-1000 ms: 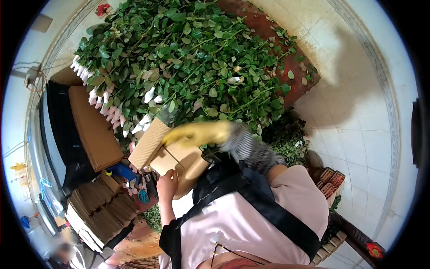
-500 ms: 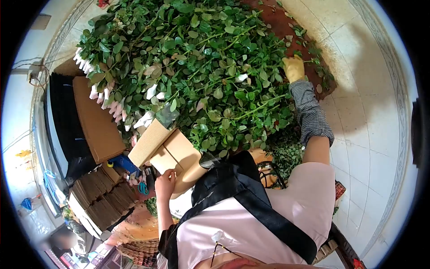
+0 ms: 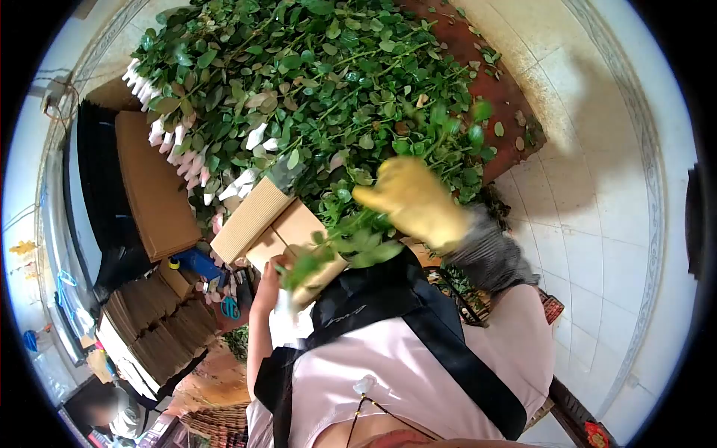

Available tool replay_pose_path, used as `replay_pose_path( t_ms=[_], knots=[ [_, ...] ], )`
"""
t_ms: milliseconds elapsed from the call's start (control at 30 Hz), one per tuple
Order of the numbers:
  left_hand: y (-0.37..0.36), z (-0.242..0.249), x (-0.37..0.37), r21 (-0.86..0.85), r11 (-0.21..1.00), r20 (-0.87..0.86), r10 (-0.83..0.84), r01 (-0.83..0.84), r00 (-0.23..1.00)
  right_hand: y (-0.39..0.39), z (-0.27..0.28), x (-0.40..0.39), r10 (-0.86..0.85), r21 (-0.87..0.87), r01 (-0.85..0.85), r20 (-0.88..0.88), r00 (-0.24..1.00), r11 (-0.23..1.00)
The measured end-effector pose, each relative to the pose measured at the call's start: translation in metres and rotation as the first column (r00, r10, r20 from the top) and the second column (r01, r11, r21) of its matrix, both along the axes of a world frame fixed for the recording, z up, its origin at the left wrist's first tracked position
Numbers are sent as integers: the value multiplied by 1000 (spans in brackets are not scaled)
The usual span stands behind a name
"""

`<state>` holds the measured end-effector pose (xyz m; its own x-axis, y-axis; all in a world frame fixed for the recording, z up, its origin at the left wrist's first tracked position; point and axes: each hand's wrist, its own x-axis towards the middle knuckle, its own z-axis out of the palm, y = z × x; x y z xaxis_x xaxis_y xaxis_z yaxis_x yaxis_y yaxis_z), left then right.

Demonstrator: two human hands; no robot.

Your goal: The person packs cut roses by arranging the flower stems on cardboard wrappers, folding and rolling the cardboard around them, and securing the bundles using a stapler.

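Note:
My right hand [image 3: 411, 201], in a yellow glove and blurred by motion, is closed around a leafy flower stem [image 3: 366, 243]. The stem's leaves stretch left across the cardboard, and a blurred white tip [image 3: 285, 302] shows near my left wrist. My bare left hand [image 3: 273, 275] grips the near left edge of a folded sheet of corrugated cardboard [image 3: 258, 220]; leaves partly hide its fingers. Beyond lies a large heap of leafy flower stems [image 3: 314, 112], with several heads in white or pinkish sleeves [image 3: 183, 157] at its left side.
A large cardboard box [image 3: 153, 187] stands at the left. Nearer are stacked cardboard pieces [image 3: 153, 317], light-blue-handled scissors [image 3: 230, 306] and a blue tool [image 3: 200, 265]. A wicker basket [image 3: 216, 425] stands low left. Another person [image 3: 123, 411] is at the far lower left.
My right hand has come from the heap's far right edge toward my body, bringing a leafy stem over the cardboard. My left hand stays at the cardboard.

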<state>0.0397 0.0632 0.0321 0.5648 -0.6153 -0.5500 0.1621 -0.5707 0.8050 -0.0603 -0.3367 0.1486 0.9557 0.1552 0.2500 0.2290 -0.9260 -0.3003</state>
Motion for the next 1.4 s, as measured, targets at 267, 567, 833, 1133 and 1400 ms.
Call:
replay_pose_path(
  t_ms=[267,567,833,1133,1400],
  knots=[
    [19,-3,24,-44,992,-369,93,-118,925,79,-161,-5,-65,-77,31,-485,872,997],
    [0,8,-3,144,977,262,-188,155,947,-29,-122,102,-428,85,426,4,904,901],
    [1,2,-3,153,981,247,-157,122,956,-71,-128,157,-551,60,583,415,724,810],
    [5,-4,-6,81,988,221,-146,131,964,-55,3,122,-210,99,190,274,938,977],
    [22,-32,-8,90,992,148,78,-92,986,60,-74,39,1,161,115,-586,811,980]
  ],
)
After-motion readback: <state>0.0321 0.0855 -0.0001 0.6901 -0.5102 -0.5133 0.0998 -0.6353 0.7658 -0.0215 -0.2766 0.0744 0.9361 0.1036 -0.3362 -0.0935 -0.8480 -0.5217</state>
